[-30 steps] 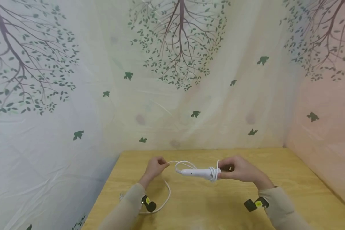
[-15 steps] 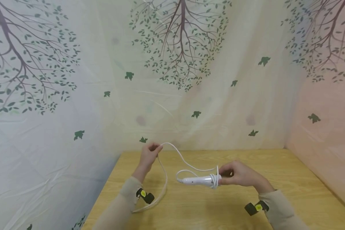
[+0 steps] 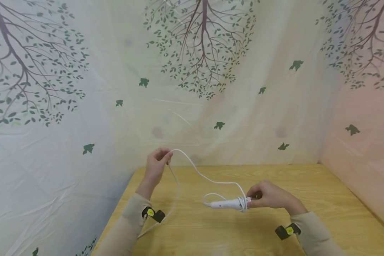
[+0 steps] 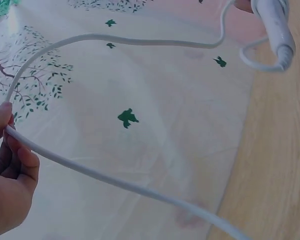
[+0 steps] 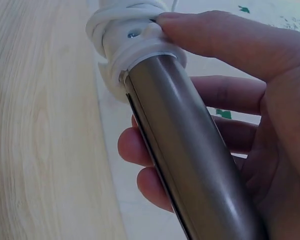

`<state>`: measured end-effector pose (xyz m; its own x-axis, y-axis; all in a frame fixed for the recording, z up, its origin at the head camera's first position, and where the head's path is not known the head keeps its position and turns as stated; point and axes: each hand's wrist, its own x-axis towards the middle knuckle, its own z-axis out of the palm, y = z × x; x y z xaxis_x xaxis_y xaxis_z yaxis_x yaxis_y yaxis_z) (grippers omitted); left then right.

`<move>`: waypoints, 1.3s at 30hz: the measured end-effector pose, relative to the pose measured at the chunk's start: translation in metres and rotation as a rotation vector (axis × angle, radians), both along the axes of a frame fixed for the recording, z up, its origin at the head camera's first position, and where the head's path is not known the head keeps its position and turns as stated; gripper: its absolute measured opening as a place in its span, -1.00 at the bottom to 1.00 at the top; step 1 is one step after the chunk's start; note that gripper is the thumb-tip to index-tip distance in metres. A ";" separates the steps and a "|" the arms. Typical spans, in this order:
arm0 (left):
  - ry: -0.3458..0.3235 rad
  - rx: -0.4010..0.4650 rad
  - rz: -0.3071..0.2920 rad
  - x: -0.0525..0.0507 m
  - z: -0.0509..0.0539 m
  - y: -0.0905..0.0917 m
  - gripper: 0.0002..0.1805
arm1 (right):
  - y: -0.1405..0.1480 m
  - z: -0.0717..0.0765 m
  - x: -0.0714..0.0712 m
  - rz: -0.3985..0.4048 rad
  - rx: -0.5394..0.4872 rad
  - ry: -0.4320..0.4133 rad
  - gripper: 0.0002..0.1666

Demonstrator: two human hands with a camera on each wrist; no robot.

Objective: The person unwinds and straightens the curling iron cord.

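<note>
My right hand [image 3: 270,195] holds a curling iron [image 3: 225,204] above the table, its white handle pointing left. In the right wrist view the brownish metal barrel [image 5: 187,140] runs through my palm, fingers around it, thumb on the white collar. Several turns of white cord [image 5: 125,17] are wound round the handle near the barrel. My left hand [image 3: 154,166], raised at the left, pinches the white cord [image 4: 140,42] between thumb and fingers. From there the cord sags across to the iron, and its other part hangs down past my left wrist; its end is hidden.
Below both hands lies a wooden table [image 3: 204,231]. A cloth backdrop [image 3: 179,117] printed with trees and leaves stands behind it and along both sides. Each sleeve cuff carries a small black wrist camera [image 3: 153,214].
My left hand has moved up and left with the cord, drawing a longer stretch of it out from the iron. My right hand and the curling iron have shifted slightly down and right.
</note>
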<state>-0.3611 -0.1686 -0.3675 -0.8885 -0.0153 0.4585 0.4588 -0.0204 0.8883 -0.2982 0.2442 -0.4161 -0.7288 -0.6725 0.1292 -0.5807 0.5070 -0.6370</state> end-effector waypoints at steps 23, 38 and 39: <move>0.223 -0.106 -0.410 0.031 -0.005 -0.034 -0.84 | 0.024 -0.009 -0.007 -0.236 0.089 -0.024 -0.74; 0.147 -0.360 -0.616 0.041 -0.027 -0.056 -0.95 | 0.034 -0.006 -0.007 -0.373 0.046 -0.054 -0.61; 0.149 -0.379 -0.628 0.040 -0.028 -0.057 -0.95 | 0.035 -0.005 -0.007 -0.382 0.047 -0.048 -0.60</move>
